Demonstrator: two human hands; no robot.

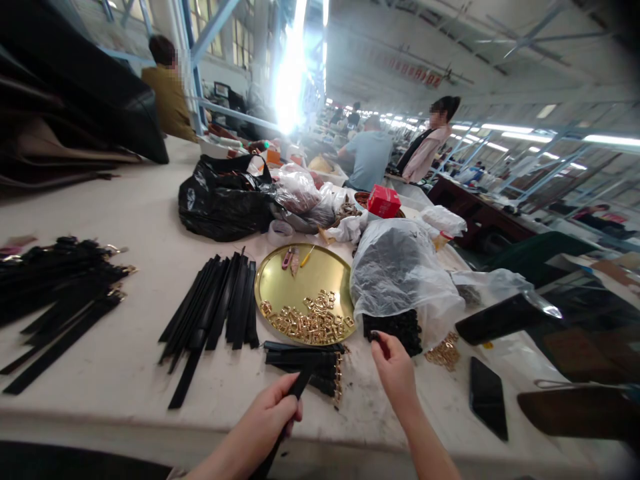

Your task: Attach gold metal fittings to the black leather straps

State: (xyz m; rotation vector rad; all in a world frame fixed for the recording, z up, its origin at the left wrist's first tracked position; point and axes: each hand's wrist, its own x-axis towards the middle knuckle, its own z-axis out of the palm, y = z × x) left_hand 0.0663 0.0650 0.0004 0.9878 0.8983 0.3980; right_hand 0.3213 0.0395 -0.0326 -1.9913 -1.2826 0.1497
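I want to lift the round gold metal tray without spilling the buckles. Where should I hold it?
Grip the round gold metal tray at its bare raised rim on the far side, coming from above: the gold buckles are heaped at the near edge, so keep it level.

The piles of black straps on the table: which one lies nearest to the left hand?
The small stack of straps just below the gold tray, nearest the left hand. The other piles lie farther left.

Harsh glare from a window (291,73) washes out the far hall; ceiling strip lights (507,128) glow, edges bend and darken.
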